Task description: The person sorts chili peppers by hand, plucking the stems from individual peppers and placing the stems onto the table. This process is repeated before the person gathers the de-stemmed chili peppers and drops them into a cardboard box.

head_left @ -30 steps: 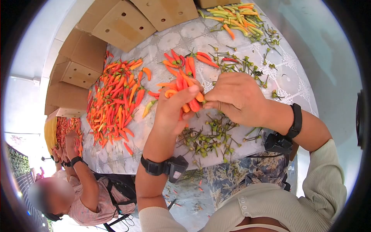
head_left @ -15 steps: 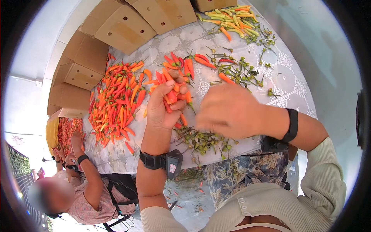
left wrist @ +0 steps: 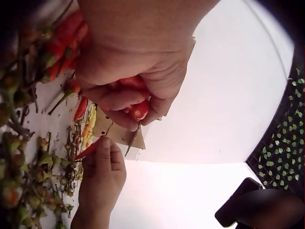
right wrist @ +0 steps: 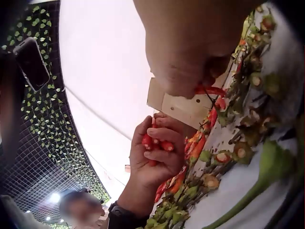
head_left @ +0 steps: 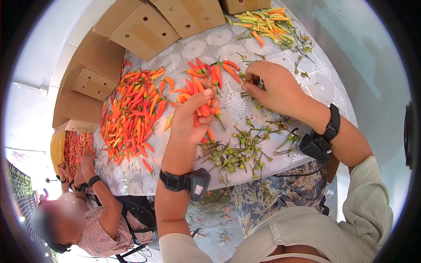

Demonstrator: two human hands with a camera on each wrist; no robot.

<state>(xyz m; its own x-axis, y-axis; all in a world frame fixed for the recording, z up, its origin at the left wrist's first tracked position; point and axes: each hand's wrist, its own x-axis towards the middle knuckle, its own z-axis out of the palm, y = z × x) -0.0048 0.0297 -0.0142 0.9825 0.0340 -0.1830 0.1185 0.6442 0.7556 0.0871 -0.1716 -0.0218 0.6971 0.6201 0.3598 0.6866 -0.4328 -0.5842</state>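
Note:
My left hand [head_left: 186,118] grips a bunch of red and orange chili peppers [head_left: 204,109], its thumb lying across them. In the left wrist view a thin stem [left wrist: 131,141] sticks out below that bunch. Farther right over the table, my right hand [head_left: 280,85] is bent down among loose green stems. Its thumb and fingers pinch one red chili pepper [left wrist: 89,149], which the right wrist view also shows as a red pepper [right wrist: 212,90] at the fingertips. From the head camera this pepper is hidden by the hand.
A large heap of red chilies [head_left: 133,114] lies left. Green stems [head_left: 234,153] are piled near the table edge. Yellow-green chilies [head_left: 267,25] lie at the far right. Cardboard boxes [head_left: 144,30] line the back. Another person [head_left: 103,219] works at the left.
My right hand has left the left hand's bunch, moved away up and to the right, and now pinches a red chili pepper. The left hand has drawn slightly left, still holding its bunch.

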